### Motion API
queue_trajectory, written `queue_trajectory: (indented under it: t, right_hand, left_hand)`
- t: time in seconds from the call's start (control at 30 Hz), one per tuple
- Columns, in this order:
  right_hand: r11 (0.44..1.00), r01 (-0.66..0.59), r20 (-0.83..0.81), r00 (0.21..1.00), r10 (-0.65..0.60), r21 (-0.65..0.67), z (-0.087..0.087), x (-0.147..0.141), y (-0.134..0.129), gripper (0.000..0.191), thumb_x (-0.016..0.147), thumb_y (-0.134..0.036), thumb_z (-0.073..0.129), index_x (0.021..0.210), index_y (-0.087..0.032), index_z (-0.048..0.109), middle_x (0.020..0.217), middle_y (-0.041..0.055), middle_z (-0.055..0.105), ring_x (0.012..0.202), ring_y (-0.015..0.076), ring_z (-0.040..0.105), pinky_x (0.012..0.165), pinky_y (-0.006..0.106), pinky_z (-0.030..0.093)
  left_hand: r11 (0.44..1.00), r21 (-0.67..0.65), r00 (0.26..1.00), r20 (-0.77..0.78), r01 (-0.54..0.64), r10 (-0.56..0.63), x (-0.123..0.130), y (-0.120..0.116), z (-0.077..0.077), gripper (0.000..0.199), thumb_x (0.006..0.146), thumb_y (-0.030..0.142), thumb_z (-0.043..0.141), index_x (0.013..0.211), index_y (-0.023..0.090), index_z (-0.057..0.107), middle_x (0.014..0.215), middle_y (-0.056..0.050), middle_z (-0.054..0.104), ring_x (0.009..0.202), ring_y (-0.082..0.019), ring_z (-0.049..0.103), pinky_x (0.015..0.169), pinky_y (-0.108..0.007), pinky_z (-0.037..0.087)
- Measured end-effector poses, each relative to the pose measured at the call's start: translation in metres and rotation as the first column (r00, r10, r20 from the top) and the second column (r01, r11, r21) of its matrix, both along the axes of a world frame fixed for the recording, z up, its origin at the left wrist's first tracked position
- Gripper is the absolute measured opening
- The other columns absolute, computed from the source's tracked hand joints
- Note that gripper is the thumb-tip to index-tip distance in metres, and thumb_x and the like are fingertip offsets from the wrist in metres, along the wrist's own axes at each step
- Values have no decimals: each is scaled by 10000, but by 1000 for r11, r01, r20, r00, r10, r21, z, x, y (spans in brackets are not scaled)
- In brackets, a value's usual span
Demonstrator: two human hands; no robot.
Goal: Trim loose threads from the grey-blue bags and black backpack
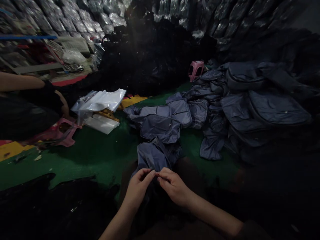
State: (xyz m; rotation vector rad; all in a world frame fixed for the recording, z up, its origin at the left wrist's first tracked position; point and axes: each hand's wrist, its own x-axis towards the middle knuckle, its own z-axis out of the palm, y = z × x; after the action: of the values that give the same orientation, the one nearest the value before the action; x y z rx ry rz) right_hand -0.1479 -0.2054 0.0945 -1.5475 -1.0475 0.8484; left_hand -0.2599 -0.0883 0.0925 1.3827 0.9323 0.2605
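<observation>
The left hand (138, 189) and the right hand (173, 186) sit close together low in the view, their fingertips almost meeting. The fingers of both hands are closed in a pinch at the lower edge of a crumpled slate-blue fabric bag (152, 157). Something thin may lie between the fingertips, but it is too small and dark to tell what it is. The bag lies just beyond the hands, with its lower part running into shadow beneath them. No label or writing on it can be read in this light.

Just beyond this bag, more slate-blue bags (160, 128) lie in a loose row on a green floor (85, 160). To its right is a large heap of similar bags (267, 108), with a pink plastic stool (196, 70) behind it. To its left are clear plastic sheets (100, 103) and a second pink stool (63, 133) lying on its side. Further left, a co-worker's bare arm (20, 81) reaches in. Farther back stand a black heap (152, 56) and stacks of plastic-wrapped bundles (75, 18).
</observation>
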Motion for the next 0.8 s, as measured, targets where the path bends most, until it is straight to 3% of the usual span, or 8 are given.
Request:
queue_trajectory:
  t: [0.2, 0.27, 0.33, 0.43, 0.57, 0.67, 0.73, 0.8]
  right_hand:
    - [992, 107, -160, 980, -117, -68, -13, 10, 4, 176, 866, -240, 479, 969, -189, 613, 825, -1, 570, 734, 121, 528, 672, 234, 433]
    - [997, 75, -78, 994, -77, -35, -9, 20, 6, 252, 821, -218, 549, 1070, -202, 583, 914, 11, 575, 770, 123, 541, 679, 233, 442]
    - [996, -92, 75, 993, 91, 7, 0, 30, 8, 362, 790, -180, 585, 1147, -237, 565, 1018, 25, 561, 861, 136, 552, 729, 241, 448]
    - [955, -294, 284, 914, 290, -29, 13, 40, 10, 306, 805, -159, 573, 1090, -261, 617, 1026, 22, 566, 904, 144, 561, 789, 251, 441]
    - [971, -224, 404, 883, 240, -89, 14, 43, 14, 151, 786, -228, 627, 935, -214, 644, 892, 13, 581, 772, 139, 555, 682, 241, 431]
    - [983, -161, 293, 939, 178, -83, 5, 39, 17, 122, 770, -275, 649, 854, -188, 629, 820, 6, 576, 724, 133, 528, 636, 238, 401]
    - [990, -98, 60, 993, 104, -99, -3, 34, 19, 140, 780, -309, 633, 798, -172, 609, 725, -13, 546, 650, 112, 493, 585, 226, 374]
    - [989, -29, -266, 964, -12, -148, -11, 28, 20, 195, 784, -354, 620, 769, -166, 573, 619, -48, 480, 525, 77, 411, 500, 204, 318]
  left_hand:
    - [998, -51, 1000, 1, 23, -23, -3, -1, -1, 280, 671, 414, 666, 802, 167, 653, 757, -25, 674, 705, -175, 598, 662, -248, 450]
    - [997, 32, 997, -14, 71, -71, -2, -3, 0, 241, 666, 362, 665, 810, 169, 669, 783, -38, 689, 736, -189, 611, 690, -260, 455]
    - [982, 147, 992, -61, 116, -108, -1, -6, 2, 218, 647, 302, 665, 821, 172, 682, 810, -46, 699, 775, -207, 619, 722, -272, 452]
    - [951, 248, 981, -115, 184, -159, -1, -9, 5, 205, 649, 261, 634, 831, 179, 683, 819, -45, 699, 789, -223, 619, 728, -286, 444]
    - [947, 258, 979, -119, 192, -166, -2, -9, 6, 186, 676, 288, 620, 823, 194, 682, 833, -40, 702, 806, -222, 621, 737, -285, 441]
    - [955, 235, 981, -111, 180, -158, -4, -5, 4, 179, 668, 275, 635, 822, 196, 679, 829, -35, 702, 808, -214, 622, 736, -274, 442]
    - [968, 184, 984, -82, 168, -156, -4, -3, 1, 190, 671, 273, 639, 839, 191, 671, 824, -32, 698, 801, -205, 620, 729, -269, 446]
    - [984, 102, 989, -29, 148, -146, -3, -1, -2, 205, 671, 270, 646, 856, 183, 665, 828, -32, 694, 807, -195, 616, 736, -261, 450]
